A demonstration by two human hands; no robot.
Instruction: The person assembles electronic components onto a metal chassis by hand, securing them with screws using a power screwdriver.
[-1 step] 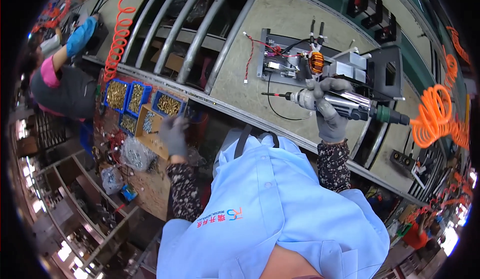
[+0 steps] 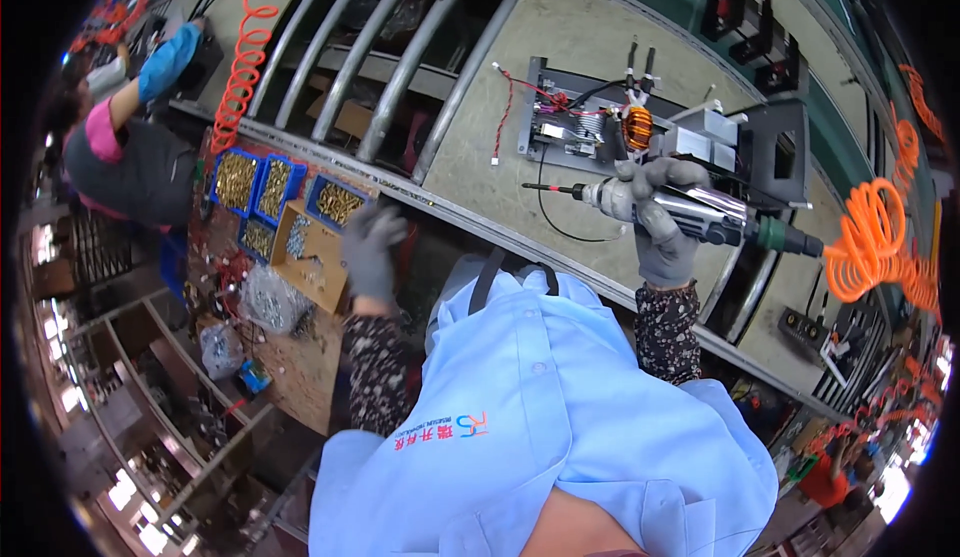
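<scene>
In the head view, the right hand (image 2: 662,225), gloved in grey, has its fingers clamped around a pneumatic screwdriver (image 2: 668,207) at about 2 o'clock, the bit pointing toward 9 o'clock just below the electronic assembly (image 2: 600,125) with its copper coil on the workbench (image 2: 505,87). The left hand (image 2: 370,249), also gloved, hovers at about 9 o'clock with fingers loosely apart, holding nothing, just beside the blue screw bins (image 2: 272,189) and a cardboard box of screws (image 2: 305,252).
</scene>
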